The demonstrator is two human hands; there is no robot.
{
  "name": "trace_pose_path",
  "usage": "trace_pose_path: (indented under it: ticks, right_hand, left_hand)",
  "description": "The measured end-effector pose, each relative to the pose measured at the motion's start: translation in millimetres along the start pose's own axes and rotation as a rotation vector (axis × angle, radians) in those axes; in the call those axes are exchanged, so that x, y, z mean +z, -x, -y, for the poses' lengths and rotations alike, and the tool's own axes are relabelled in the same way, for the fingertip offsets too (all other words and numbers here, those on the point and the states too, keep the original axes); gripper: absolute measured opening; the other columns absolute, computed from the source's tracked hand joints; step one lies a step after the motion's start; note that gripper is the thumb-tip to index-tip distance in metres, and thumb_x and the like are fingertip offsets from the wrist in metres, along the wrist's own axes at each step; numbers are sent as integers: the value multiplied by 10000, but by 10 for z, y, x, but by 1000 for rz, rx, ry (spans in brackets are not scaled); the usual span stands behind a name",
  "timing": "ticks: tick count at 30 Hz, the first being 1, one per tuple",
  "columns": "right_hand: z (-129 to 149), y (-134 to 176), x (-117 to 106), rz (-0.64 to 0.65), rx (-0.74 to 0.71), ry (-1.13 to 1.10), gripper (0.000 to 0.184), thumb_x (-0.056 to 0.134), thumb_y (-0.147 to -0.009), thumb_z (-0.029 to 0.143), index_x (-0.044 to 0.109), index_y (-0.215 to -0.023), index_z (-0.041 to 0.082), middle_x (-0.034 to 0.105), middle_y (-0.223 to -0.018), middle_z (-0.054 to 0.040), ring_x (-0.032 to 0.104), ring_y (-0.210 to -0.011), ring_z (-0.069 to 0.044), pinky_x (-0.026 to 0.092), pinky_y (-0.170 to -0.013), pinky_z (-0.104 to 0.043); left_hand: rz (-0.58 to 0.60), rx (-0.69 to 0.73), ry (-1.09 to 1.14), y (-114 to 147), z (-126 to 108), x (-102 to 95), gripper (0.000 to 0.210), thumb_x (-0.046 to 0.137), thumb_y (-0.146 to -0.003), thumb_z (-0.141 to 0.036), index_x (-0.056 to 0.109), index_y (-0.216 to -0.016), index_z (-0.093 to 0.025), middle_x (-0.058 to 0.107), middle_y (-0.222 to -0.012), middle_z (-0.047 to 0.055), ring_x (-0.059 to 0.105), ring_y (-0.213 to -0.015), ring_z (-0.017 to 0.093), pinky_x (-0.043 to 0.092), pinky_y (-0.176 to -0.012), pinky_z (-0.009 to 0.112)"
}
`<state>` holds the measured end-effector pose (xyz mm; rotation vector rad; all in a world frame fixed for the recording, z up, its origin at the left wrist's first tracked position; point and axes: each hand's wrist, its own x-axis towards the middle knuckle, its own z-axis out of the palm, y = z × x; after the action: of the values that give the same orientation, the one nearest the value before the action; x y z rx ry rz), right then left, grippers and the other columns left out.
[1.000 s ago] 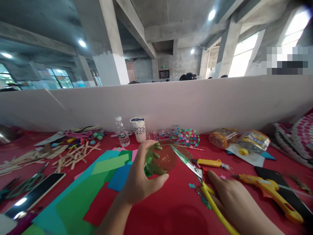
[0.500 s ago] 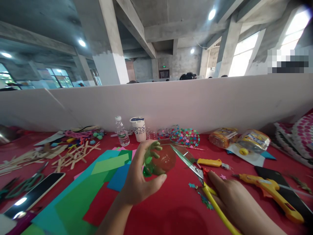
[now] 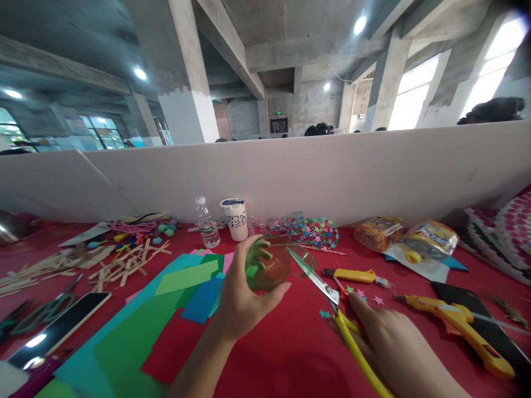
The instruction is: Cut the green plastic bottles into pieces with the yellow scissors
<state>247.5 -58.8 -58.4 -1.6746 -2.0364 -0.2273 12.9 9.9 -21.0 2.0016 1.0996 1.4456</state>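
My left hand [image 3: 238,301] is wrapped round a see-through, green-tinted plastic piece [image 3: 276,268], which looks like a cut section of bottle. The fingers show through its wall, and the thumb rests on the near side. My right hand [image 3: 394,340] grips yellow-handled scissors [image 3: 329,293] whose blades point up and left at the plastic's right side. A clear strip of plastic lies behind the blades; whether they bite into it I cannot tell. Below the scissors, small blue stars [image 3: 324,314] lie on the red table cover [image 3: 290,331].
Coloured paper sheets [image 3: 128,326] spread at left, beside a phone [image 3: 66,326] and wooden sticks [image 3: 124,265]. A water bottle [image 3: 207,226] and a white cup [image 3: 235,218] stand behind. To the right are a yellow utility knife [image 3: 354,275], a glue gun [image 3: 460,323] and crumpled plastic bottles [image 3: 429,240].
The scissors and my right hand have shifted slightly left, uncovering some stars beside the fingers. My left hand has moved a little to the right and turned the plastic piece slightly.
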Motion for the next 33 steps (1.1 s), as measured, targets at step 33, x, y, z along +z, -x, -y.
trace_pose_path:
  ticks: [33]
  right_hand:
    - [-54, -14, -73, 57, -125, 133, 151, 466, -924, 336, 531, -837, 231, 670, -474, -27, 644, -373, -264, 174, -397, -292]
  left_hand:
    - [178, -161, 288, 5, -64, -16, 727, 799, -685, -264, 404, -1294, -304, 563, -1208, 73, 593, -1011, 214, 544, -819, 313]
